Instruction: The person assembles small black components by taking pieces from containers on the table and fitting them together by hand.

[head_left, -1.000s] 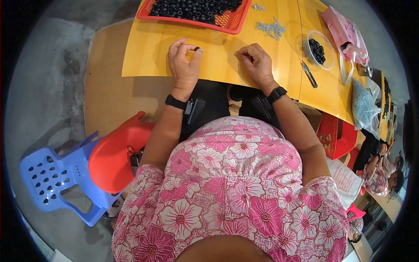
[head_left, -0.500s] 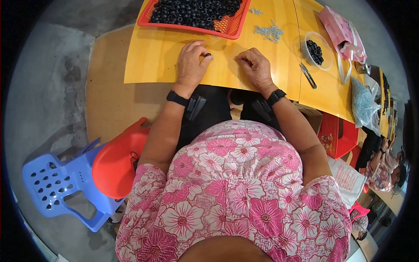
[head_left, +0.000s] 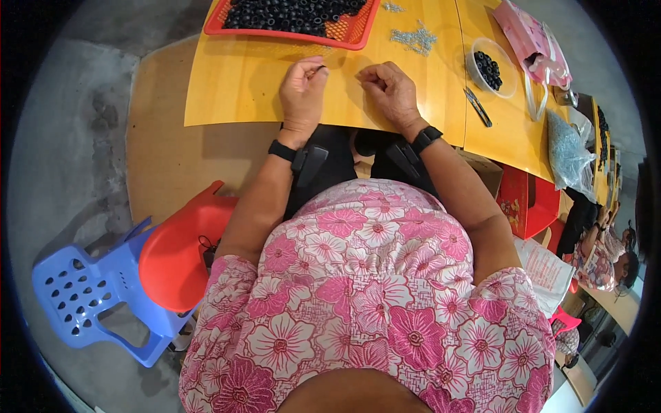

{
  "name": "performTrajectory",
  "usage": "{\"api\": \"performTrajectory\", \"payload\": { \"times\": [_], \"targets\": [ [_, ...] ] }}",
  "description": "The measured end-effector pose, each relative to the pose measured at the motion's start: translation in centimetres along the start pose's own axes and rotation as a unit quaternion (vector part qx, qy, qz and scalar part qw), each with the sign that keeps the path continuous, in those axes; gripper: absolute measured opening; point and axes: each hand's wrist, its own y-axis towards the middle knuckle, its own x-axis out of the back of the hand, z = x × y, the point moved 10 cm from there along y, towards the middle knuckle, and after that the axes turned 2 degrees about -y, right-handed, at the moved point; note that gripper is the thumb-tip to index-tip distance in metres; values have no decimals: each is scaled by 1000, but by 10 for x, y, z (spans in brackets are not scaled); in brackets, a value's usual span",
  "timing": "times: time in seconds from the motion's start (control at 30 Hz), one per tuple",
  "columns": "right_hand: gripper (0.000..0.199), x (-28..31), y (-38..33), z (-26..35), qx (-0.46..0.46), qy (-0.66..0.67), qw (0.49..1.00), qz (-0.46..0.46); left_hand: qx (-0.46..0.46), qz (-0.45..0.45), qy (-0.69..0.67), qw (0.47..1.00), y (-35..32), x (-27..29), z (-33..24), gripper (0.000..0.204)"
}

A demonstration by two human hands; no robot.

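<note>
Above the near edge of the yellow table (head_left: 234,89), my left hand (head_left: 303,96) pinches a small black ring (head_left: 321,67) between thumb and fingertips. Only a sliver of the ring shows. My right hand (head_left: 394,96) is a short way to its right, thumb and forefinger pressed together; whatever they hold is too small or hidden to make out. Beyond both hands, a red mesh basket (head_left: 354,46) holds many black ring-shaped pieces (head_left: 289,15). Small clear or silvery pieces (head_left: 416,40) lie loose in a pile past my right hand.
On the right stand a clear round tub (head_left: 510,88) with black rings, a cutter-like tool (head_left: 478,107), a pink bag (head_left: 518,34) and a plastic bag of pale pieces (head_left: 569,155). A red stool (head_left: 175,255) and blue plastic chair (head_left: 76,289) are at left.
My left hand has turned, bringing the black ring up at the fingertips. My right hand has tilted its pinched fingers toward the left hand. The whole view has shifted slightly.
</note>
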Motion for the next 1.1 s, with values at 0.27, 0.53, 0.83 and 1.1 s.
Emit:
{"api": "performTrajectory", "payload": {
  "times": [0.27, 0.53, 0.83, 1.1],
  "targets": [
    [15, -4, -1, 9, 35, -75, 997, 12, 9, 18, -1, 1000, -3, -3, -5, 12],
    [12, -7, 0, 17, 58, -156, 986, 29, 38, 58, -31, 997, -6, -10, -2, 13],
    [16, -24, -13, 41, 241, -283, 927, 49, 63, 111, -16, 992, -8, -18, -1, 18],
    [16, -13, -16, 41, 229, -214, 949, 24, 86, 156, 42, 983, -11, -32, 2, 17]
  ]
}}
